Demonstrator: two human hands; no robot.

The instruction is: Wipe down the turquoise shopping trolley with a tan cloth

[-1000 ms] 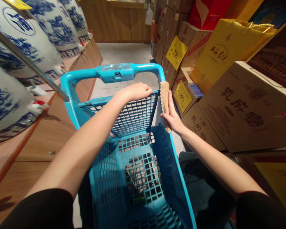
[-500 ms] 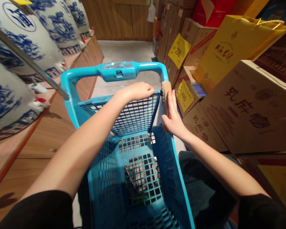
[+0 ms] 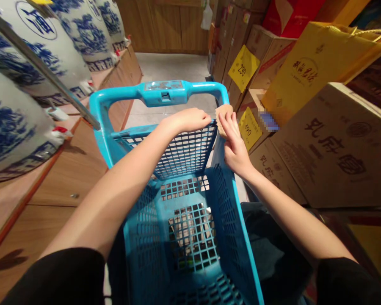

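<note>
A blue plastic shopping cart [image 3: 178, 169] with lattice walls stands in front of me, its handle bar [image 3: 165, 92] at the far end. My left hand [image 3: 192, 120] is closed around the top edge of the lattice flap, near its right corner. A tan cloth or sponge [image 3: 222, 116] lies against the cart's right rim, just below the handle's bend. My right hand [image 3: 235, 146] presses on it with the fingers laid over it and slightly spread, the thumb bent lower down.
Large blue-and-white porcelain jars [image 3: 22, 123] stand on a wooden cabinet [image 3: 57, 182] at the left, with a metal pole before them. Stacked cartons [image 3: 333, 144] and a yellow gift bag [image 3: 307, 63] line the right. Tiled floor [image 3: 171, 63] shows beyond the handle.
My right hand has shifted its fingers onto the tan piece, which now lies flatter over the rim. The left hand keeps its hold; the whole view has shifted slightly.
</note>
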